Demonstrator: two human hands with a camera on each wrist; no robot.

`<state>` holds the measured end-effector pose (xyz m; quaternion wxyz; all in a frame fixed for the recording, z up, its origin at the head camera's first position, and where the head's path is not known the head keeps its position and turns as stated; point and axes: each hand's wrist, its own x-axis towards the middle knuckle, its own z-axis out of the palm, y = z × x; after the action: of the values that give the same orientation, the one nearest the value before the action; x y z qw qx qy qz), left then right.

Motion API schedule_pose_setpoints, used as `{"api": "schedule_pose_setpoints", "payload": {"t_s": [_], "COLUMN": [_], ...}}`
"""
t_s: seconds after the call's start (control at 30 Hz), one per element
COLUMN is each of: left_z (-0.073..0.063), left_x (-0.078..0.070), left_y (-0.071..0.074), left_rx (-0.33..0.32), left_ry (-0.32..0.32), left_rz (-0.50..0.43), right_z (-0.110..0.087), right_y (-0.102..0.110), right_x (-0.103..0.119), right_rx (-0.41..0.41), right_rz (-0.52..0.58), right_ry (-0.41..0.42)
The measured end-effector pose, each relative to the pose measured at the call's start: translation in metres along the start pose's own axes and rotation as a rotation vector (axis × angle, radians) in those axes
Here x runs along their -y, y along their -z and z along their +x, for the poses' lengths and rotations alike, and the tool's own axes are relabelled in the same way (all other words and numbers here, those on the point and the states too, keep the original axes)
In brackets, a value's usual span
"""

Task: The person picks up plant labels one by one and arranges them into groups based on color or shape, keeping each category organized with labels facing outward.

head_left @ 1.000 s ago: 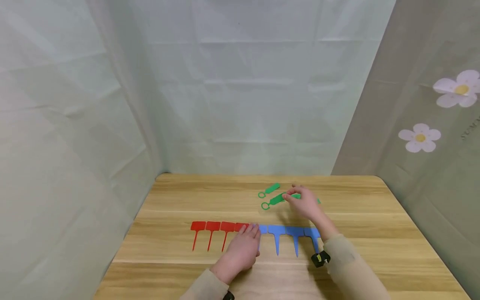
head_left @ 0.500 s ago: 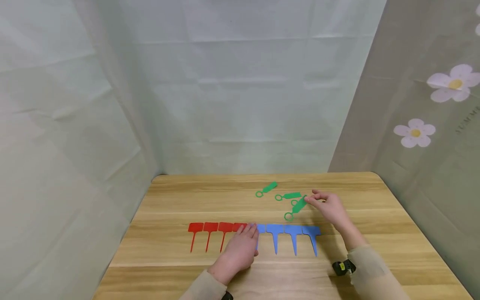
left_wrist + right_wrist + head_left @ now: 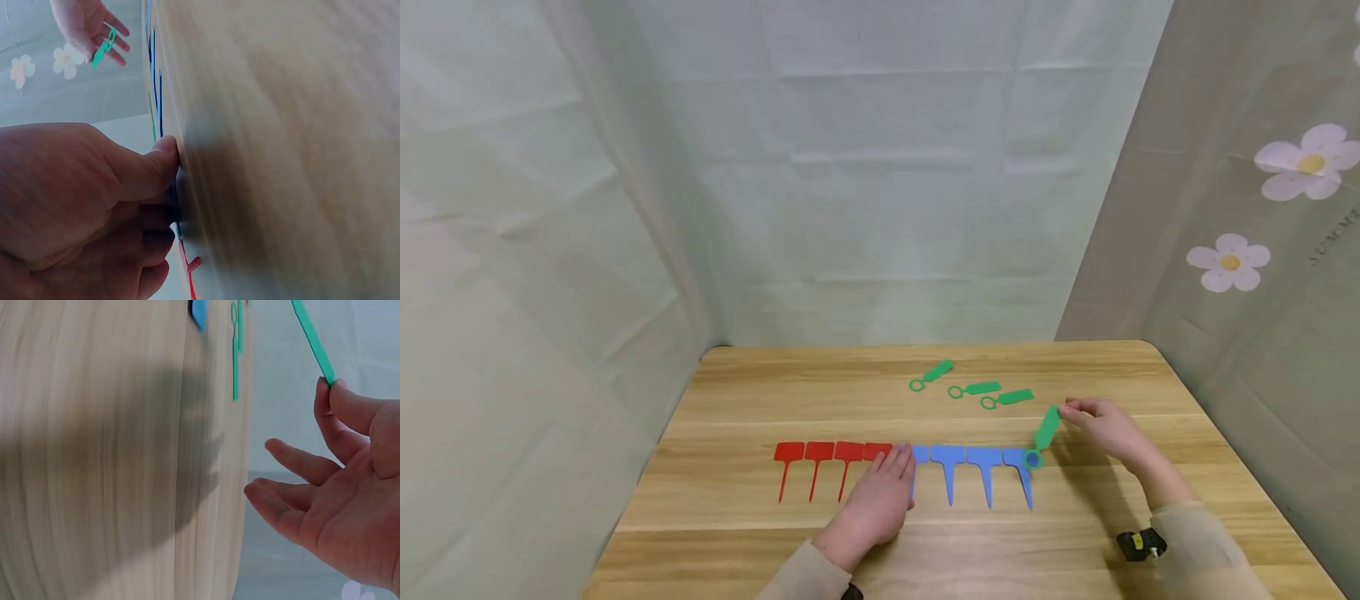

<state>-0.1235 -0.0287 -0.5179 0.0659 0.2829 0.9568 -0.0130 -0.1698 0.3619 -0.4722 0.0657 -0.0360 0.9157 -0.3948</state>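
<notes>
My right hand (image 3: pixel 1108 429) pinches the end of a green ring-ended plastic tag (image 3: pixel 1047 428) between thumb and forefinger. The tag is raised off the table (image 3: pixel 970 550), and its ring overlaps the rightmost blue T-shaped plant label (image 3: pixel 1019 467) in the head view. In the right wrist view the tag (image 3: pixel 314 342) points up and away from the fingertips (image 3: pixel 338 384). My left hand (image 3: pixel 876 500) rests with extended fingers where the red T-shaped plant labels (image 3: pixel 789 452) meet the blue ones (image 3: pixel 948 455), partly covering both. Its thumb touches the tabletop edge-on in the left wrist view.
Three green ring tags, a left one (image 3: pixel 937 372), a middle one (image 3: pixel 982 388) and a right one (image 3: pixel 1015 397), lie behind the row. Fabric walls (image 3: pixel 880 208) enclose the table's back and sides.
My right hand has carried the green tag rightward and toward me, away from the other green tags to the right end of the blue labels. My left hand has stayed in place.
</notes>
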Motion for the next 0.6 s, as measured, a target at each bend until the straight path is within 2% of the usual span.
{"api": "schedule_pose_setpoints", "payload": {"t_s": [0.27, 0.6], "left_z": [-0.001, 0.002], "left_x": [0.001, 0.0], "left_y": [0.0, -0.001], "left_rx": [-0.007, 0.007], "left_ry": [0.001, 0.011], "left_rz": [0.003, 0.002], "right_z": [-0.007, -0.008], "right_y": [0.012, 0.017], "right_x": [-0.013, -0.015], "right_rx": [0.07, 0.122], "right_rz": [-0.044, -0.088], "right_ry": [-0.002, -0.007]}}
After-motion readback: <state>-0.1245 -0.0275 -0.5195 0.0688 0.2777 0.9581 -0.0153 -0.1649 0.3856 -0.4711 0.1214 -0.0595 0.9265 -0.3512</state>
